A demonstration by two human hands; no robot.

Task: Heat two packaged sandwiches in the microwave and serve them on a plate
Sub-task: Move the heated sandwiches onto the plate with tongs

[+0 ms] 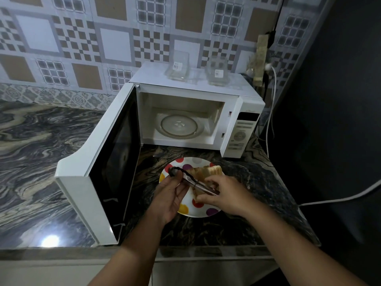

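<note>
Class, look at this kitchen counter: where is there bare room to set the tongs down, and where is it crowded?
Bare counter lies left of the open microwave door. A smaller bare patch lies between the plate and the counter's front edge. It is crowded over the plate: both hands, tongs and sandwiches.

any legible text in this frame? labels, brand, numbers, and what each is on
Nothing can be read.
Microwave control panel: brand mark and button labels blurred.
Left clear container on top of the microwave: white sticker, print too small.
Right clear container: white sticker, print too small.
Plate, tongs: no text seen.
</note>
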